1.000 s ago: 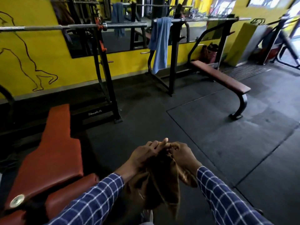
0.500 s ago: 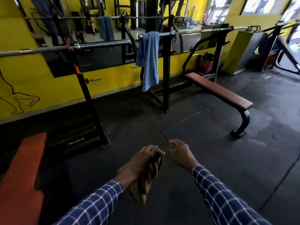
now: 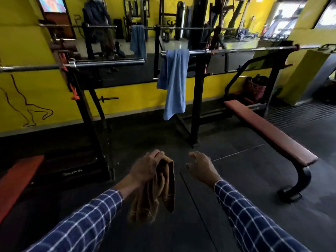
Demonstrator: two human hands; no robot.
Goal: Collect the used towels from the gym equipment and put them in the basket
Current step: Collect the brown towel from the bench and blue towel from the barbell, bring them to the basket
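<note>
A bright yellow painted wall (image 3: 27,51) is running along the far side of the room, carrying a long mirror (image 3: 181,33) and one dark outline drawing of a running figure (image 3: 27,106), and the floor under everything is lying in dark rubber mats (image 3: 236,170). Two black steel barbell racks (image 3: 197,99) are standing against that wall, each cradling one long chrome barbell (image 3: 109,62). Two padded benches are showing: one long reddish-brown flat bench (image 3: 269,131) on a curved black foot at the right, and the corner of one orange-red padded bench (image 3: 16,179) at the left edge. One light blue terry towel (image 3: 174,82) is hanging over the end of the right-hand rack's bar, its lower end dangling clear of the floor; a second blue shape in the mirror is only its reflection. Behind the flat bench one dark red woven bag or basket (image 3: 254,88) is sitting by the wall. Nearest, two arms in blue-and-white checked sleeves are reaching forward. The left hand (image 3: 145,170) is gripping one bunched tan-brown towel (image 3: 160,190), fingers wrapped tight around its top while the rest is drooping below. The right hand (image 3: 201,168) is hovering just beside it, holding nothing, fingers loosely curled and slightly apart.
</note>
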